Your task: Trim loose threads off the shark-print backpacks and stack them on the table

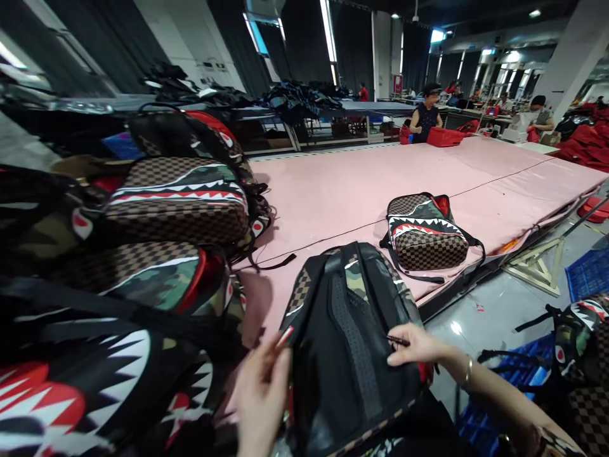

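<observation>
A backpack [354, 330] lies in front of me with its black padded back panel and shoulder straps facing up. Checkered and camouflage cloth shows along its sides. My left hand [266, 381], a little blurred, is at the bag's left edge, its thumb and fingers closed on the side by a red and white strip. Over the right part of the back panel is my right hand [415, 344]. Between its thumb and fingers it pinches a small, slim dark tool [398, 341], whose exact kind I cannot make out.
Backpacks with shark-teeth prints [178, 200] are piled at left. Another backpack [425, 231] rests on the pink-covered table [328, 184]. Blue crates [509, 374] and more bags stand on the floor at right. A person [425, 117] stands at the table's far side.
</observation>
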`<control>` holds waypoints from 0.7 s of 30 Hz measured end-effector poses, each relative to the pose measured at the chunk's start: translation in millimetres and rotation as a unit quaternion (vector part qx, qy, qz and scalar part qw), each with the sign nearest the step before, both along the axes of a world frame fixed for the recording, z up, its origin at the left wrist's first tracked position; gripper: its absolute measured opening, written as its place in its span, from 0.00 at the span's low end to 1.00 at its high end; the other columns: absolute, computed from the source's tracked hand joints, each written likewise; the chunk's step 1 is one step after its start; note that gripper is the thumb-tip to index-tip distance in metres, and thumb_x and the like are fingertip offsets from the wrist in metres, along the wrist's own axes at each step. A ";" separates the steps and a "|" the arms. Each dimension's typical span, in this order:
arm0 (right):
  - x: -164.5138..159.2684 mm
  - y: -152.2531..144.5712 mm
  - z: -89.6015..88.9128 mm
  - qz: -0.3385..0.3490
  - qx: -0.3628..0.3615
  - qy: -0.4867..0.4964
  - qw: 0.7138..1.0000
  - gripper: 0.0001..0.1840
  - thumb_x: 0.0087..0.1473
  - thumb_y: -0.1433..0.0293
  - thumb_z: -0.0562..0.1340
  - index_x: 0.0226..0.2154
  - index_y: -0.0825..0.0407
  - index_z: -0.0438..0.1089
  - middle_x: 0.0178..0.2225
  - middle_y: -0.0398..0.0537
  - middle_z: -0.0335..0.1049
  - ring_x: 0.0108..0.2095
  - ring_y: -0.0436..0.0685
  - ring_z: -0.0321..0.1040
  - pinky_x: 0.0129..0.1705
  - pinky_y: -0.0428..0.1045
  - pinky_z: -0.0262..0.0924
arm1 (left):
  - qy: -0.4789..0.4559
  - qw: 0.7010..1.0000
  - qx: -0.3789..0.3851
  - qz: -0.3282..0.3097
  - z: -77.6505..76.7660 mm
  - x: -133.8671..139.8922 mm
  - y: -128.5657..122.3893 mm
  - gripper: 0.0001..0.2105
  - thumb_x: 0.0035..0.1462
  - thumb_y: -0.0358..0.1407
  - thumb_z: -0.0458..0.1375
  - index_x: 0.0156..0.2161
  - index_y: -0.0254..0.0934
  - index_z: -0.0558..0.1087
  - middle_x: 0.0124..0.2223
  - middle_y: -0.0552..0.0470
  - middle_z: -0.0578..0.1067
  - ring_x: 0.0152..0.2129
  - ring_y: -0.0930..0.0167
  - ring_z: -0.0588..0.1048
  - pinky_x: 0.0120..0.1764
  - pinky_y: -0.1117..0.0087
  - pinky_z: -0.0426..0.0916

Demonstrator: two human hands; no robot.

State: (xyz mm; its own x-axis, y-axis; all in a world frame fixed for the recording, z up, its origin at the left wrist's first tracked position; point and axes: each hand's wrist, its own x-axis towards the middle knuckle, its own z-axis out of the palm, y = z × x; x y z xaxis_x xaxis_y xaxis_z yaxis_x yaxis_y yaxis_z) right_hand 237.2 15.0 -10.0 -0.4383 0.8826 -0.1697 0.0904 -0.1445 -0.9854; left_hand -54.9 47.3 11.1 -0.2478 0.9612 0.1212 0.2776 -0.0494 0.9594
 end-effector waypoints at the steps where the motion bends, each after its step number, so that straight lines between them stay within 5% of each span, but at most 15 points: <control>1: -15.8 -7.2 0.0 0.003 -0.019 0.027 0.999 0.22 0.36 0.56 0.68 0.23 0.53 0.60 0.18 0.33 0.49 0.19 0.44 0.45 0.20 0.41 0.41 | -0.074 0.994 -0.058 -0.064 -4.0 15.7 -6.6 0.25 0.44 0.46 0.60 0.48 0.37 0.67 0.42 0.46 0.73 0.38 0.63 0.73 0.43 0.61 0.68; 4: -54.9 -27.7 -8.8 0.014 -0.056 0.064 0.996 0.20 0.38 0.58 0.68 0.24 0.53 0.59 0.19 0.34 0.51 0.20 0.43 0.46 0.20 0.41 0.41 | -0.217 0.954 -0.158 -0.131 -15.6 54.0 -21.3 0.27 0.48 0.46 0.59 0.52 0.37 0.63 0.43 0.46 0.73 0.36 0.67 0.74 0.42 0.64 0.68; 8: -82.6 -48.4 -29.2 -0.077 -0.047 0.045 0.995 0.16 0.44 0.63 0.64 0.23 0.52 0.56 0.21 0.35 0.50 0.22 0.44 0.47 0.22 0.41 0.43 | -0.233 0.950 -0.170 -0.122 -25.1 73.6 -27.0 0.27 0.45 0.42 0.62 0.51 0.37 0.65 0.38 0.51 0.73 0.36 0.70 0.72 0.40 0.71 0.66; 14: -59.6 -46.9 -13.3 -0.078 0.055 -0.145 0.985 0.08 0.48 0.67 0.62 0.27 0.52 0.63 0.22 0.36 0.58 0.23 0.46 0.55 0.26 0.42 0.49 | -0.290 0.917 -0.194 -0.192 -28.1 81.5 -24.5 0.35 0.42 0.35 0.65 0.56 0.38 0.57 0.34 0.54 0.74 0.33 0.71 0.73 0.40 0.70 0.67; 18: -33.3 -14.4 1.9 -0.141 0.249 -0.323 0.902 0.08 0.56 0.65 0.57 0.32 0.52 0.66 0.27 0.42 0.65 0.30 0.50 0.61 0.32 0.44 0.52 | -0.308 0.911 -0.188 -0.202 -30.0 85.6 -26.0 0.35 0.43 0.34 0.64 0.56 0.39 0.55 0.36 0.53 0.74 0.35 0.70 0.74 0.41 0.68 0.67; 21: -23.4 10.6 -1.9 -0.127 0.347 -0.412 0.833 0.11 0.56 0.62 0.56 0.32 0.53 0.67 0.29 0.46 0.65 0.32 0.53 0.61 0.34 0.46 0.52 | -0.296 0.918 -0.178 -0.194 -31.5 85.5 -28.9 0.34 0.44 0.35 0.63 0.56 0.39 0.55 0.36 0.52 0.74 0.36 0.68 0.74 0.42 0.67 0.68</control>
